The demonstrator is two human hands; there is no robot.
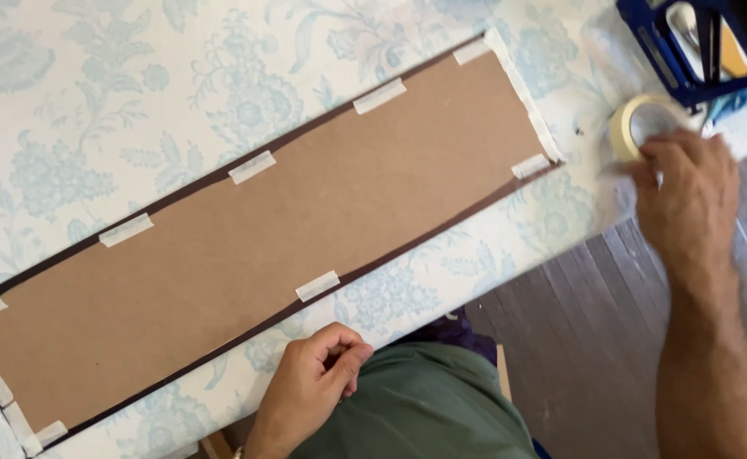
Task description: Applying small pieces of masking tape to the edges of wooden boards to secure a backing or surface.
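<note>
Fingers of your right hand close on the masking tape roll at upper right; your left hand rests curled and empty beside the taped frame backing, bottom center.

Left hand curling into a loose fist, fingers tucking inward, right hand reaching forward, forearm extending, fingers bending down.

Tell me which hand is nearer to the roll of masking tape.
The right hand: its fingers touch the roll of masking tape at the table's right end. The left hand rests loosely curled at the near table edge, beside the long brown backing board, well away from the roll.
</note>
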